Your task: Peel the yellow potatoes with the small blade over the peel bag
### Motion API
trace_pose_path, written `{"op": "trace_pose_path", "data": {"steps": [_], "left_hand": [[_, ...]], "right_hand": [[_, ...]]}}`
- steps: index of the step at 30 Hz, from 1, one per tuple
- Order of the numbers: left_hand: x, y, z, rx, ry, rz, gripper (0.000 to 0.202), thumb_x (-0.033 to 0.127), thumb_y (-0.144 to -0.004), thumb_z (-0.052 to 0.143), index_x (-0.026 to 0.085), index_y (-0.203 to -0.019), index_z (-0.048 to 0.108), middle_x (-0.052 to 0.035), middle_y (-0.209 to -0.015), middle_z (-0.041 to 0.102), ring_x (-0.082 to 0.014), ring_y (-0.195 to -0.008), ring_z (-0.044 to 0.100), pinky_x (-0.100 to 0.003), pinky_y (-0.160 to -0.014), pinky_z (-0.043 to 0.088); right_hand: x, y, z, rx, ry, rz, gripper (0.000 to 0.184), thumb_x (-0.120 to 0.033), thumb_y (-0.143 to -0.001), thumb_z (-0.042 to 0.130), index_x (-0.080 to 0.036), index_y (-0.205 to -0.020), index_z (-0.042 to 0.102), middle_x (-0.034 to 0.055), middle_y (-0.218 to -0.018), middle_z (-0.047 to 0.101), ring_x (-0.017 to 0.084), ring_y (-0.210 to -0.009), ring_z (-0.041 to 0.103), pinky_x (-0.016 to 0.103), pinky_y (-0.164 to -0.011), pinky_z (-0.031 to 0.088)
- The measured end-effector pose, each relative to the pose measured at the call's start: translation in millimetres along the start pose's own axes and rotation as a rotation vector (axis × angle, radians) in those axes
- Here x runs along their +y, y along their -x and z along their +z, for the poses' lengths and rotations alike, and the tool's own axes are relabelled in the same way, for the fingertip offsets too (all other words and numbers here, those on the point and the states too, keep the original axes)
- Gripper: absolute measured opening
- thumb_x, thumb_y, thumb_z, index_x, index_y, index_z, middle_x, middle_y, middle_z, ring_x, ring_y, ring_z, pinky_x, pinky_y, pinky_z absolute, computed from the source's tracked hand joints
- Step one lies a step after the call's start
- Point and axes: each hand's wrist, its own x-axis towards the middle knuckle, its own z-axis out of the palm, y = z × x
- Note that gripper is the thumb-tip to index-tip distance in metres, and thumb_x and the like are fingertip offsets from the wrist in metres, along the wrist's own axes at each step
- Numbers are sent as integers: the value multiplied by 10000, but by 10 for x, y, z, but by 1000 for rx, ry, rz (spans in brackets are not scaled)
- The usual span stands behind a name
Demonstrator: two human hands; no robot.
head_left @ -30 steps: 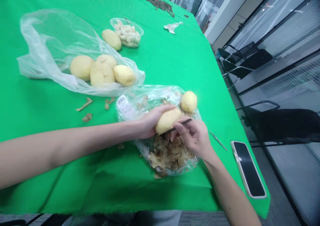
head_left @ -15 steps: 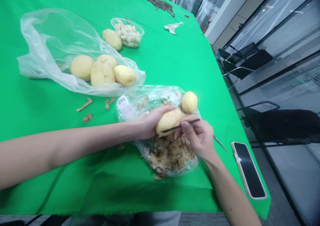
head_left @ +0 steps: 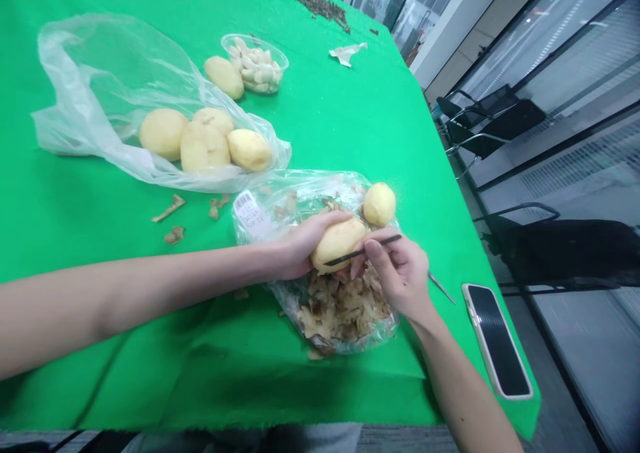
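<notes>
- My left hand (head_left: pixel 305 246) was closed around a yellow potato (head_left: pixel 339 244), fingers curled over its top, and the potato sat in that palm above a clear plastic bag (head_left: pixel 320 183).
- My right hand (head_left: pixel 397 273) was narrow, pinching a slim dark tool (head_left: pixel 360 251) between thumb and fingers. The tool lay across the potato's near side; I could not tell exactly where its tip was.
- A cradled grip like that seemed right: it held the potato steady, with its surface open to the tool.
- A shallow angle and a light pinch looked the better way to work, with my fingers kept behind the tool's path.
- Brown peelings (head_left: pixel 340 313) were heaped in the bag just below my hands, where scraps could drop straight in.
- A second potato (head_left: pixel 379 204) rested in the bag just beyond my hands.
- Three more potatoes (head_left: pixel 203 146) lay in another plastic bag (head_left: pixel 75 99) on the green-covered table (head_left: pixel 325 119).
- A phone (head_left: pixel 497 341) and a thin metal pick (head_left: pixel 443 289) lay near my right wrist.
</notes>
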Motion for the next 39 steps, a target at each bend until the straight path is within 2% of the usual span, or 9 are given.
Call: {"op": "trace_pose_path", "data": {"steps": [5,10,15,19,23,28,33,39], "left_hand": [[8,2,6,15,24,-6,575,388,-984,283,101,-635,640,-82,-479,628,-150,-418,589,-234,-431,421],[10,9,25,59,22,-3,553,377,-978,312,101,-632,643,-78,-480,630,-152,-412,592,-238,-432,426],[19,27,50,141,56,-11,492,341,-973,358,113,-634,632,-50,-494,627,-133,-410,573,-232,-444,430],[9,14,17,57,40,5,520,365,-975,331,114,-642,642,-58,-494,619,-145,-418,574,-245,-440,428],[-9,-4,-18,9,-15,23,527,412,-970,329,116,-672,648,-71,-516,630,-152,-454,584,-248,-457,419],[-9,2,3,32,-3,-7,514,406,-970,324,119,-688,645,-68,-521,634,-154,-458,584,-255,-460,419],[-1,4,22,72,33,6,473,372,-964,370,105,-696,655,-74,-532,648,-155,-440,598,-251,-456,439],[24,26,53,133,54,-5,442,341,-969,378,113,-702,647,-59,-554,655,-152,-443,597,-255,-461,456]], "right_hand": [[3,3,-3,-31,18,-42,171,-246,-978,494,-210,-844,595,-16,-595,695,133,-524,674,250,-531,537],[13,0,-2,-79,17,-28,169,-258,-979,490,-216,-856,599,-16,-600,696,137,-514,670,247,-489,514],[16,-23,3,-104,164,-106,191,-270,-951,539,-217,-784,615,9,-624,720,170,-595,694,295,-564,527],[19,-13,-2,-93,126,-64,205,-301,-970,508,-218,-817,618,3,-620,719,165,-572,693,285,-528,526],[18,5,-24,-20,24,-10,162,-273,-983,490,-226,-872,598,-23,-590,703,149,-524,689,256,-493,523],[1,-8,-44,-64,76,-66,162,-211,-978,489,-225,-845,581,-24,-615,702,132,-539,682,241,-535,525],[-7,-19,-43,-107,123,-83,173,-255,-980,484,-227,-844,587,-22,-593,688,142,-517,667,262,-522,523],[2,-36,-30,-142,151,-132,175,-226,-960,509,-223,-814,606,-16,-591,686,147,-530,655,266,-553,514]]}}
